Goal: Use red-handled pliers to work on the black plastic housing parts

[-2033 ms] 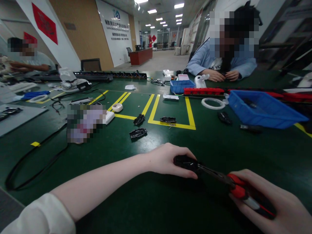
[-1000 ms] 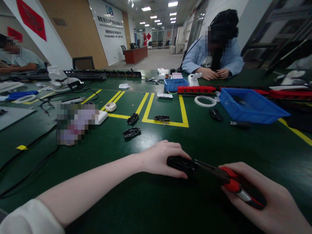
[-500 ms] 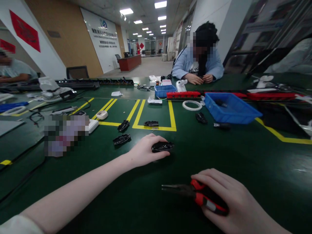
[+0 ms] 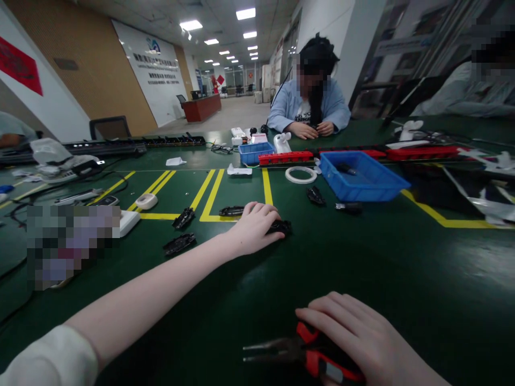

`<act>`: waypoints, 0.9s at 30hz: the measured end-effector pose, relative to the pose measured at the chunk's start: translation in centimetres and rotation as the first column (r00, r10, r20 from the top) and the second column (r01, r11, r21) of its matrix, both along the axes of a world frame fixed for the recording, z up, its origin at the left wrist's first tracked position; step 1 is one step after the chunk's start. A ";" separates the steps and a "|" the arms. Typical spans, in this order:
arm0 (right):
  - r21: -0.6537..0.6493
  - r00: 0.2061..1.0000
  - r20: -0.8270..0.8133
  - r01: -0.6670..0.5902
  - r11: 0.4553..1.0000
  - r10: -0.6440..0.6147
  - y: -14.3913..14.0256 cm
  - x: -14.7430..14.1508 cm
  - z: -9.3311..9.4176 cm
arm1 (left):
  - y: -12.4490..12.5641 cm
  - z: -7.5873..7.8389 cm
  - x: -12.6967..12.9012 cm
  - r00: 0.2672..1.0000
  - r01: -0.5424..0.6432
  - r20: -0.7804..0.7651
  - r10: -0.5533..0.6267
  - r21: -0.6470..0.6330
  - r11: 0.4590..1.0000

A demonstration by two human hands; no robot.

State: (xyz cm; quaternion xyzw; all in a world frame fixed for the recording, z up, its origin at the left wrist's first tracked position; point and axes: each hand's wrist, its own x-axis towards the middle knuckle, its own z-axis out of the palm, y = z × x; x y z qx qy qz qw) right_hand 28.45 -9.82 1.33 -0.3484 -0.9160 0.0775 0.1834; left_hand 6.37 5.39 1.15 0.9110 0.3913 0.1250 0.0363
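Note:
My left hand [image 4: 254,227] reaches forward over the green table [image 4: 362,268] and rests on a small black plastic part [image 4: 281,227], fingers closed around it, just below the yellow taped box. Near the table's front edge my right hand [image 4: 362,338] grips red-handled needle-nose pliers [image 4: 298,355], whose jaws point left and lie low over the table. Three similar black parts [image 4: 179,243] [image 4: 183,218] [image 4: 231,211] lie to the left of my left hand.
A large blue bin [image 4: 362,177] stands at right, with a white ring [image 4: 300,174], a red strip [image 4: 285,157] and a small blue bin [image 4: 251,151] behind. A person [image 4: 309,104] sits across the table. Cables and devices crowd the left side.
My left hand has carried the black part forward, away from the pliers, to the table near the yellow tape. My right hand with the pliers has drawn back toward me.

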 end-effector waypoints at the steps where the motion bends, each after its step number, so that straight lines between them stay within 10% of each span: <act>1: -0.026 0.999 0.032 0.008 1.000 -0.007 0.0 -0.1 0.3 | 0.7 -0.1 0.4 1.000 -0.002 -0.007 0.002 0.002 1.000; 12: -0.052 0.998 0.070 -0.003 0.999 0.006 -0.1 -0.2 0.9 | 7.1 -0.5 2.9 0.996 -0.056 -0.075 0.054 -0.024 0.998; 27: -0.158 0.996 0.064 0.074 0.985 -0.064 -0.1 -0.1 0.4 | 7.3 1.1 6.2 0.974 0.143 -0.177 -0.141 -0.003 0.990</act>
